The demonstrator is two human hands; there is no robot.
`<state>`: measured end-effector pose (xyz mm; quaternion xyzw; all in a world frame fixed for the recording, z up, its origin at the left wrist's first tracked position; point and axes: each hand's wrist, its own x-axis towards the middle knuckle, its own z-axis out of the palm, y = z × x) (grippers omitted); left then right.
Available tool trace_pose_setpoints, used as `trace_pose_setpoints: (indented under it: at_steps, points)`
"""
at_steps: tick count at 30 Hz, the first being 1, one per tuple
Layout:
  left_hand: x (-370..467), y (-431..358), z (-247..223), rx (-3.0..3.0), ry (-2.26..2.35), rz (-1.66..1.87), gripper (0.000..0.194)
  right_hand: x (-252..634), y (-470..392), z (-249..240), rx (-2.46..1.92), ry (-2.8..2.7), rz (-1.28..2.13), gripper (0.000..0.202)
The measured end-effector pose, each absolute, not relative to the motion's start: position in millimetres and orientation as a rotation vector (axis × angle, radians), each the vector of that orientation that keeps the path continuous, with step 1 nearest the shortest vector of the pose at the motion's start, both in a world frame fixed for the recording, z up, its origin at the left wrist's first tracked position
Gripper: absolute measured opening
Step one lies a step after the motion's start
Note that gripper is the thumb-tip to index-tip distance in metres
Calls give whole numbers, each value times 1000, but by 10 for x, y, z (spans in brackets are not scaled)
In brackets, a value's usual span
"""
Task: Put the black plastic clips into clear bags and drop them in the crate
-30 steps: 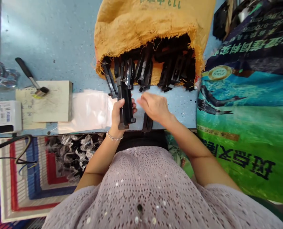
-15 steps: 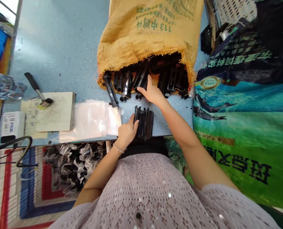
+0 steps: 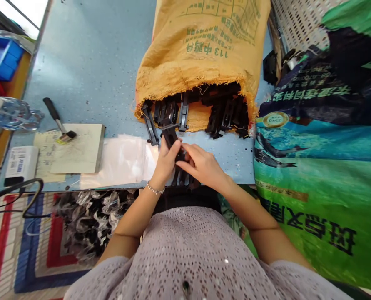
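Observation:
My left hand (image 3: 165, 163) is closed around a long black plastic part (image 3: 169, 132), which tilts up and away over the blue table. My right hand (image 3: 206, 166) grips the near end of that part, its fingertips meeting the left ones. Below both hands a few similar black parts (image 3: 182, 179) lie side by side at the table's front edge, partly hidden by my fingers. Beyond them, the torn mouth of a yellow woven sack (image 3: 200, 71) shows several more black parts (image 3: 227, 114). One loose part (image 3: 150, 125) sticks out at the sack's left corner.
Left of my hands lie clear plastic bags (image 3: 119, 160), a pale block (image 3: 79, 152) with a black-handled brush (image 3: 56, 116), a white box (image 3: 22, 163) and a plastic bottle (image 3: 13, 112). A basket of wrapped pieces (image 3: 91, 221) stands below. Green-blue sacks (image 3: 316, 179) fill the right.
My right hand has come back from the sack mouth to my left hand. Both hands now hold a black part above the row at the edge. The view has shifted slightly.

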<state>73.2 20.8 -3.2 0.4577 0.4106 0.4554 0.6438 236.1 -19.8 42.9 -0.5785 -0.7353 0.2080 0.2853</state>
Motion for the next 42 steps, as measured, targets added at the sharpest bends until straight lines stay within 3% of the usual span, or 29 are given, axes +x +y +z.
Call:
trace_pose_setpoints:
  at_steps: [2, 7, 11, 15, 19, 22, 29, 32, 35, 39, 42]
  points:
    - [753, 197, 88, 930, 917, 974, 37, 2370, -162, 417, -1516, -1926, 537, 34]
    - [721, 41, 164, 820, 821, 781, 37, 2450, 258, 366, -1634, -2068, 278, 47]
    - [676, -45, 92, 783, 931, 829, 35, 2389, 220, 366, -1752, -2122, 421, 55]
    - [602, -64, 92, 809, 1022, 864, 36, 2221, -271, 253, -1504, -2231, 473, 64]
    - [496, -20, 101, 866, 1065, 831, 38, 2106, -558, 43, -1255, -2464, 603, 52]
    - [348, 19, 5, 949, 1162, 786, 41, 2196, -370, 3, -1220, -2557, 765, 56]
    - [452, -79, -552, 1529, 1390, 635, 58, 2401, 986, 36, -2190, -1884, 529, 65]
    - [553, -154, -653, 1569, 1436, 660, 68, 2452, 1328, 20, -2245, -1879, 673, 50]
    - [519, -150, -571, 1503, 1331, 796, 67, 2447, 1110, 144, -2211, -1889, 663, 37]
    - [523, -23, -296, 1306, 1101, 947, 64, 2259, 253, 421, -2109, -2107, 492, 36]
    - [585, 45, -82, 1126, 1071, 946, 60, 2197, -162, 524, -1710, -2385, 692, 39]
